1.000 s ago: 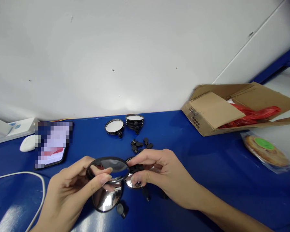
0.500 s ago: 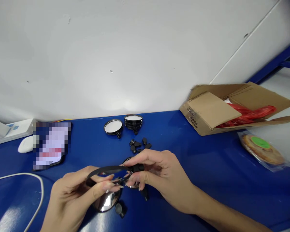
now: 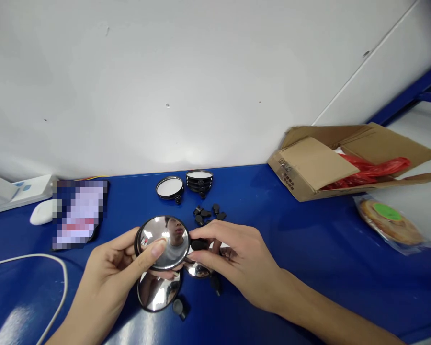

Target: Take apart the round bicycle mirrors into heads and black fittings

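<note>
A round black-rimmed mirror (image 3: 170, 256) is held up with its shiny face toward me. My left hand (image 3: 118, 268) pinches its left side, thumb on the glass. At its right edge, my right hand (image 3: 233, 258) grips a small black clamp piece (image 3: 199, 244) between thumb and fingers. Below the held mirror, another round mirror (image 3: 157, 293) lies on the blue table (image 3: 301, 249), with a black piece (image 3: 179, 308) beside it. A further mirror (image 3: 198, 269) lies partly hidden under my right hand. Several small black pieces (image 3: 206, 213) are scattered beyond my hands.
Near the wall sit a round mirror (image 3: 169, 187) and a mirror stack (image 3: 199, 179). On the left are a phone (image 3: 77, 215), a white mouse (image 3: 45, 212) and a white cable (image 3: 62, 273). On the right are a cardboard box (image 3: 309, 165) and a wrapped round item (image 3: 391, 220).
The held mirror has turned from nearly edge-on to facing me. My left thumb now rests on its glass, and my right hand has stayed at its right edge.
</note>
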Tool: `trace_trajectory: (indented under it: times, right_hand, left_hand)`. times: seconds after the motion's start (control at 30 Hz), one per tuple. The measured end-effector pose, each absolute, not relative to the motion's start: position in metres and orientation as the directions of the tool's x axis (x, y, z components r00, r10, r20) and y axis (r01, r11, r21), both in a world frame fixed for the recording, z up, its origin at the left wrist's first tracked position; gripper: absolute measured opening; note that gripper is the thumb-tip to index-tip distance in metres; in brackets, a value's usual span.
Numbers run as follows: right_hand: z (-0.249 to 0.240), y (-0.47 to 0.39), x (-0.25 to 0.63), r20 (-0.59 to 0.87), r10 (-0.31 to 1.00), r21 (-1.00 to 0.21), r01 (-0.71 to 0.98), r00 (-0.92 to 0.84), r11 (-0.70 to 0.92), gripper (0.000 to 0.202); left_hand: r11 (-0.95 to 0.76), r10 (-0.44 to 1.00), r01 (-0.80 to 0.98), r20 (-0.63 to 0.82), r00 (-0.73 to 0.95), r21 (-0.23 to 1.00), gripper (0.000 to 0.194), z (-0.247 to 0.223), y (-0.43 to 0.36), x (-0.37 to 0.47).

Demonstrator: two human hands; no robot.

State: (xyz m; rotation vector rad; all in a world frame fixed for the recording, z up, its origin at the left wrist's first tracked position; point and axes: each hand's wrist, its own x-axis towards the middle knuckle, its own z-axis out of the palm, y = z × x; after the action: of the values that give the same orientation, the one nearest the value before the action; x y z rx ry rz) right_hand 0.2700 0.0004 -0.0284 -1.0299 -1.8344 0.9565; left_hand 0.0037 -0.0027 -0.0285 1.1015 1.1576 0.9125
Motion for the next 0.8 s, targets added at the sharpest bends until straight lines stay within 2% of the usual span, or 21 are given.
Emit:
trace_trajectory:
  times: [0.13,0.27,0.8]
  right_hand:
    - [-0.034,0.002,0.272,0.428,0.833,-0.760,0.360,-0.351,0.541,0.016]
    - [-0.039,0.001,0.272,0.493,0.782,-0.665,0.414,-0.382,0.622,0.014]
    - [-0.034,0.004,0.277,0.421,0.804,-0.733,0.365,-0.419,0.574,0.016]
  left_hand:
    - [0.277,0.949,-0.045,-0.266,0.172,0.960,0.036,-0.029,-0.002,0.003]
    - [0.245,0.944,-0.008,-0.236,0.231,0.970,0.036,-0.032,-0.003,-0.001]
    - [0.273,0.921,0.041,-0.274,0.278,0.961,0.041,-0.028,-0.005,0.001]
